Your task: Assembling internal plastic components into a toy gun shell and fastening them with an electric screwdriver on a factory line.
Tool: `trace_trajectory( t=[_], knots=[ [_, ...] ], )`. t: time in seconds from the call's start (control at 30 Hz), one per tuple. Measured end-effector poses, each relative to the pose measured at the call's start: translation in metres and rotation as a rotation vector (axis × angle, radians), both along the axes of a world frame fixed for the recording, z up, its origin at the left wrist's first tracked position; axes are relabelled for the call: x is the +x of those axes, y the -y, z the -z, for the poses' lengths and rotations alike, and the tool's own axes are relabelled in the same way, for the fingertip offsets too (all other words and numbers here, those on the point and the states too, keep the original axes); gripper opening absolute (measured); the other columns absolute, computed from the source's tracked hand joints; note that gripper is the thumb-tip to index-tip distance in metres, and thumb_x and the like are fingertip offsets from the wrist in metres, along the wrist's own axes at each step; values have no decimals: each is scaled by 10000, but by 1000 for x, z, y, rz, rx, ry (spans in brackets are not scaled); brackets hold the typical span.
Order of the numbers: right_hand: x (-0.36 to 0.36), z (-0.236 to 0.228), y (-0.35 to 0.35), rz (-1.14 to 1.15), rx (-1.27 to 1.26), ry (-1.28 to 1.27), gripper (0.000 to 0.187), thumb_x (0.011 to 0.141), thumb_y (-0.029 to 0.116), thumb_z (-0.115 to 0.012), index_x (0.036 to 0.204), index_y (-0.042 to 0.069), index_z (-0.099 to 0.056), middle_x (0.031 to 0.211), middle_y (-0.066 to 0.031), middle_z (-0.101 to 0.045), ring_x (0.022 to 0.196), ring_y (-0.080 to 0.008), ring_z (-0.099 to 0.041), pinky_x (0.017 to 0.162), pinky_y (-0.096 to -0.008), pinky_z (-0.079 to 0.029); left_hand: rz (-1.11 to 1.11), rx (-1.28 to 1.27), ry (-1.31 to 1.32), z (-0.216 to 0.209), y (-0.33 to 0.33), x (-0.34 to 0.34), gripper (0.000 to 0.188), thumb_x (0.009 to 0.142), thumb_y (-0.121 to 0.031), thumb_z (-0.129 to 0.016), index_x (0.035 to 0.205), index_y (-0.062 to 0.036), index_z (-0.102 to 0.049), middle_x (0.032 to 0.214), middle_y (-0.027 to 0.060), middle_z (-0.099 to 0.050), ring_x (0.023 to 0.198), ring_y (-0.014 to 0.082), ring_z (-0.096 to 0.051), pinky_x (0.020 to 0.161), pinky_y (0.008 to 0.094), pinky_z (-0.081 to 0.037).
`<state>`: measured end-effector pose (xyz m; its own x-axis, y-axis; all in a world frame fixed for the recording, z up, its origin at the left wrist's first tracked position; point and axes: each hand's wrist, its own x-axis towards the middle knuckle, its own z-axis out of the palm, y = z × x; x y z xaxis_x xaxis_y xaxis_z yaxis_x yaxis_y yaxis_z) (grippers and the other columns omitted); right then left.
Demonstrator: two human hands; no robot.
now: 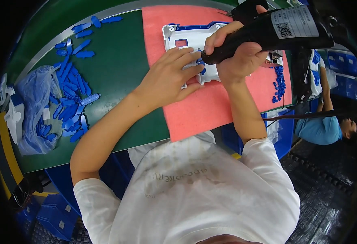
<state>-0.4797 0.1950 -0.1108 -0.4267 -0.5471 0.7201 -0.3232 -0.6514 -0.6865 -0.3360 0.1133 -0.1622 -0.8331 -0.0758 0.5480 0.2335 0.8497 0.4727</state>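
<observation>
Both my hands are working over a white plastic housing (pixel 196 40) on a soft pink mat (pixel 203 105).
My right hand (pixel 237 63) is wrapping firmly around a smooth, black, rounded tool (pixel 263 34), whose blunt end is sitting just beside a small blue part (pixel 203 71) on the housing; my left hand (pixel 172 73) is reaching over the housing with curved, spread fingers, though I cannot tell whether they are pinching that part. Tiny blue pieces (pixel 280 83) are lying on the mat's right side, while glossy, elongated blue strips (pixel 71 95) are heaping beside a crinkled clear bag (pixel 32 91).
</observation>
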Motion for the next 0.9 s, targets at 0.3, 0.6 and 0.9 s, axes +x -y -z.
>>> trace_trajectory(
  t=[0.3,0.6,0.9],
  knots=[
    [20,-4,6,45,-64,139,692,830,370,-724,1286,8,-349,606,-55,-532,469,-124,-512,442,-231,-401,10,-26,28,1,1,0,375,729,-216,-742,1057,-52,-662,1198,150,-543,1169,353,-501,967,436,-443],
    [10,6,-2,86,44,4,752,861,476,-646,1320,20,-264,622,-81,-539,471,-175,-535,443,-284,-453,22,-17,90,-3,0,-3,362,740,-258,-720,1031,-48,-677,1163,126,-569,1177,316,-506,1008,434,-403],
    [-114,-58,-107,337,-81,-181,745,881,744,-265,1060,69,-523,656,-91,-587,491,-242,-561,506,-387,-493,38,-3,34,-10,-3,-3,375,716,-208,-767,1046,-56,-674,1250,124,-581,1183,347,-527,1003,458,-416]
  ],
)
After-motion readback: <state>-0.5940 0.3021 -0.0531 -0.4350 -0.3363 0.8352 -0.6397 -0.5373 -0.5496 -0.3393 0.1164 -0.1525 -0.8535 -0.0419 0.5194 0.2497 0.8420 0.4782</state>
